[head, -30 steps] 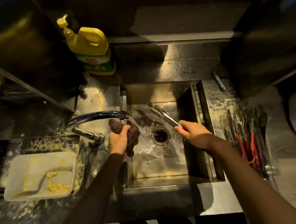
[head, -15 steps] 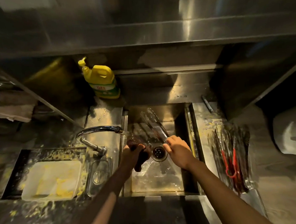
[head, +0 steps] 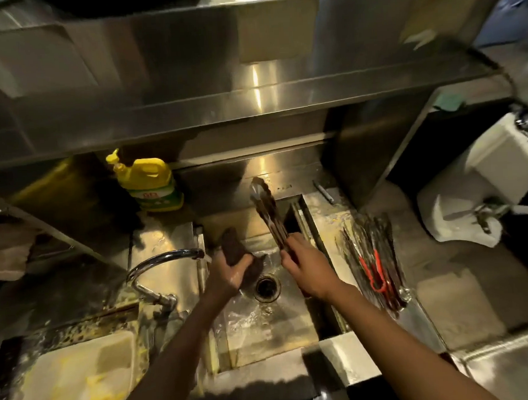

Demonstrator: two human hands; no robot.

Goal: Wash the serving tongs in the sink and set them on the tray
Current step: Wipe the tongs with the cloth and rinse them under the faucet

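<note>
- The right hand (head: 309, 267) is gripping the tongs (head: 268, 212) at the handle end, fingers curled round it. The tongs are pointing up and away over the back of the sink (head: 264, 346), clear of the water.
- The left hand (head: 230, 273) is clutching a dark scrubber (head: 233, 250), which is sitting just beside the tongs but apart from them.
- Doing this step well is calling for bringing the two together low over the drain (head: 267, 286), then wrapping the scrubber round each arm and drawing it from handle to tip.
- The scalloped tips are needing the most care. Blur is hiding whether the arms are spread, so I cannot tell.
- The tap (head: 168, 257) is pouring just left of the left hand, so the tongs are needing a pass under it for rinsing.
- The tray (head: 407, 294) is waiting right of the sink, already holding other tongs (head: 373, 264).
</note>
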